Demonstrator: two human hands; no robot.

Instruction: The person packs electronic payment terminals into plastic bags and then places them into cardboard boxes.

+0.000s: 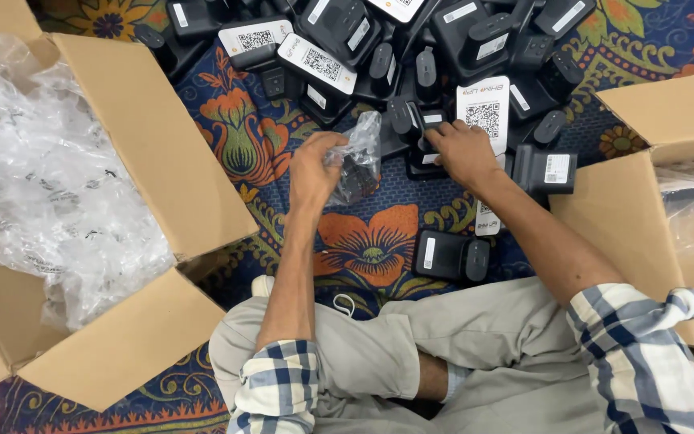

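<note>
Bagged device in hand, beside the black pile.
We note left hand (315, 169) fingers pinching a crinkled clear bag (357, 157); right hand (461, 151) fingers curled onto the pile of black devices (411, 56), just beyond the bag.

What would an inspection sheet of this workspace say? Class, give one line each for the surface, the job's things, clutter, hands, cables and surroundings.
Surface: patterned floral cloth, mostly covered at the top.
Job's things: crinkled clear plastic bag around a dark item; pile of black devices, some with white code-printed faces.
Clutter: one black device lying apart near the knees.
Hands: left hand has a closed grip on the bag; right hand rests on a device in the pile, grip unclear.
Cables: nothing seen.
Surroundings: open cardboard box of clear plastic wrappers on the left; second cardboard box on the right.
</note>
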